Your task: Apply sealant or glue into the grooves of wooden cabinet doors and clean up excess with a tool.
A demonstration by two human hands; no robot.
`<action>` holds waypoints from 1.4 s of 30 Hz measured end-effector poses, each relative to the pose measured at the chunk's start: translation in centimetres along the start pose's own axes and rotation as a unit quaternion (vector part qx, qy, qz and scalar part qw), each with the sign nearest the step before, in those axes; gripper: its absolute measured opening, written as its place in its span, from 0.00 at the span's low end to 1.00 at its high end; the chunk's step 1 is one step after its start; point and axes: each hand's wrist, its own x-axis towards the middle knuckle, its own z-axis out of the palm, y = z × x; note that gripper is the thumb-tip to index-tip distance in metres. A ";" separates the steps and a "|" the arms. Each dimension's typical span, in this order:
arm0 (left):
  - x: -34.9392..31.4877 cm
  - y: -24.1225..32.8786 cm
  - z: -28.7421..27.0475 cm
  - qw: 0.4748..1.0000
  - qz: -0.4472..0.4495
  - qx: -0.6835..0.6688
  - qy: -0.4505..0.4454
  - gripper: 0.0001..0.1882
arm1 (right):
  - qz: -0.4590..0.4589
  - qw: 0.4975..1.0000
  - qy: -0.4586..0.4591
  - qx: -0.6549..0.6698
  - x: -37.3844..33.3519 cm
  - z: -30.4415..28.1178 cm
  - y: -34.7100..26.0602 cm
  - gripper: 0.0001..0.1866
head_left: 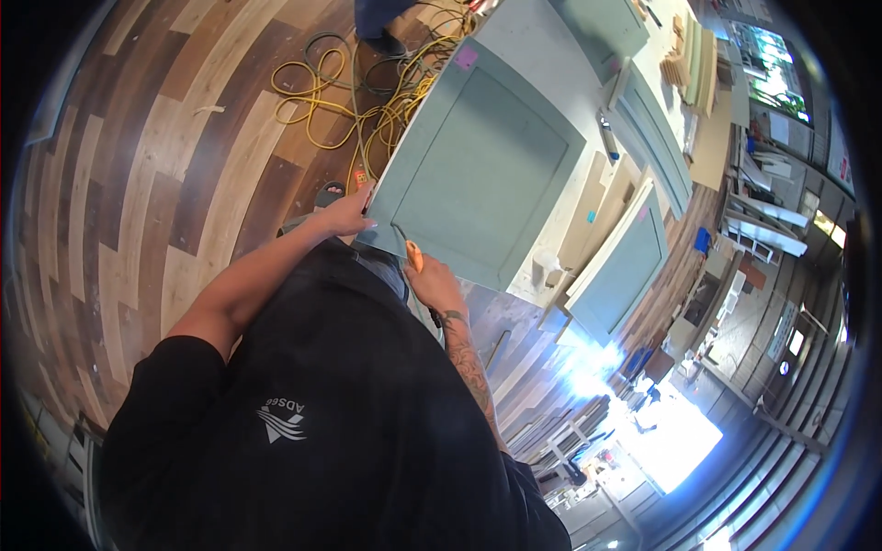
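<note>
A grey-green cabinet door [478, 161] with a recessed centre panel lies flat on the worktable before me. My left hand [349, 214] grips its left edge near the close corner, thumb toward the top face. In my right hand [436, 286], at the door's near edge, is an orange-handled tool [415, 256] with a thin dark shaft that bends at the end. The shaft's tip lies over the door's frame near that corner; whether it touches the surface I cannot tell. A pink sticky note [466, 58] is on the far left corner.
More grey-green doors [634, 262] and pale boards [597, 197] lie to the right, with a paintbrush-like tool [608, 138] among them. Yellow cords [317, 106] tangle on the wood-plank floor [156, 184] at left. A person's dark-clad leg [378, 20] shows beyond them.
</note>
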 end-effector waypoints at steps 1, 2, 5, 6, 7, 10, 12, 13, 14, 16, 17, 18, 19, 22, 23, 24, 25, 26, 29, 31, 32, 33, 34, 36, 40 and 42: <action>0.0 -0.6 0.2 1.000 0.017 -0.018 0.012 0.49 | 0.003 1.000 0.005 0.000 0.2 -0.1 -0.1 0.25; -0.1 -0.3 0.1 1.000 0.024 -0.017 0.010 0.49 | 0.002 0.999 0.053 0.008 0.7 -0.4 -0.2 0.24; -0.9 -1.5 0.6 1.000 -0.022 -0.016 0.014 0.49 | 0.007 0.995 0.090 0.050 4.3 -2.8 -1.0 0.23; -1.2 -1.7 0.8 1.000 -0.017 -0.020 0.015 0.49 | 0.019 0.993 0.077 0.091 6.2 -3.8 -0.8 0.22; -1.5 -1.6 0.9 0.999 -0.016 -0.025 0.023 0.50 | 0.018 0.990 0.110 0.089 8.1 -5.2 -0.6 0.22; -3.3 -5.8 1.2 0.995 -0.012 -0.066 0.071 0.49 | -0.020 0.976 0.177 0.126 13.3 -10.1 -2.1 0.19; -5.4 -9.8 1.9 0.966 0.015 -0.201 0.162 0.45 | -0.013 0.971 0.177 0.158 16.5 -12.3 -3.6 0.17; -6.4 -10.3 1.9 0.960 0.014 -0.204 0.191 0.43 | -0.015 0.972 0.179 0.150 17.9 -13.5 -3.2 0.17; -7.5 -10.6 1.6 0.954 0.014 -0.206 0.219 0.41 | -0.029 0.966 0.201 0.159 19.2 -14.8 -2.5 0.16; -11.0 -13.8 1.7 0.945 -0.038 -0.172 0.277 0.38 | -0.058 0.962 0.211 0.162 21.2 -16.5 -3.6 0.15; -12.3 -14.2 1.7 0.938 -0.086 -0.169 0.289 0.38 | -0.057 0.957 0.216 0.182 21.7 -17.3 -3.8 0.14; -13.8 -14.7 1.9 0.931 -0.136 -0.163 0.298 0.38 | -0.054 0.952 0.220 0.205 21.8 -17.7 -3.8 0.13; -16.0 -16.9 2.7 0.926 -0.144 -0.163 0.308 0.38 | -0.048 0.953 0.209 0.214 21.8 -17.6 -5.3 0.13; -20.8 -21.3 5.0 0.874 -0.234 -0.222 0.365 0.35 | -0.068 0.951 0.211 0.216 22.7 -16.8 -6.7 0.14; -21.1 -21.0 4.9 0.836 -0.270 -0.301 0.370 0.34 | -0.065 0.950 0.216 0.217 22.4 -17.0 -5.8 0.14; -21.8 -21.1 5.4 0.788 -0.308 -0.378 0.376 0.33 | -0.059 0.951 0.210 0.218 22.0 -16.6 -5.4 0.14; -22.2 -21.1 6.0 0.789 -0.308 -0.376 0.376 0.33 | -0.053 0.952 0.205 0.219 21.6 -16.2 -5.1 0.13; -22.2 -21.0 5.9 0.783 -0.325 -0.365 0.386 0.31 | -0.053 0.949 0.214 0.226 21.8 -16.3 -3.8 0.13; -22.0 -21.2 6.1 0.772 -0.337 -0.358 0.403 0.30 | -0.096 0.945 0.252 0.183 23.3 -16.3 -0.4 0.13; -25.0 -22.9 7.0 0.774 -0.354 -0.333 0.405 0.29 | -0.093 0.943 0.210 0.243 23.6 -16.1 -2.2 0.13; -23.2 -21.3 6.7 0.790 -0.349 -0.325 0.386 0.29 | -0.065 0.937 0.196 0.281 23.7 -16.9 -0.6 0.13; -20.9 -19.0 6.3 0.808 -0.342 -0.314 0.363 0.29 | -0.050 0.928 0.215 0.299 23.7 -17.6 1.4 0.13; -20.7 -18.0 5.9 0.825 -0.313 -0.305 0.357 0.29 | -0.048 0.923 0.221 0.312 23.9 -17.5 1.9 0.13; -20.8 -17.0 4.8 0.846 -0.259 -0.286 0.368 0.29 | -0.046 0.905 0.239 0.348 25.5 -17.4 3.0 0.13; -18.0 -11.6 3.7 0.856 -0.239 -0.274 0.366 0.28 | 0.034 0.882 0.329 0.337 27.3 -16.4 10.0 0.18; -18.6 -11.1 4.1 0.863 -0.248 -0.262 0.355 0.27 | 0.075 0.874 0.290 0.382 25.2 -16.0 11.4 0.22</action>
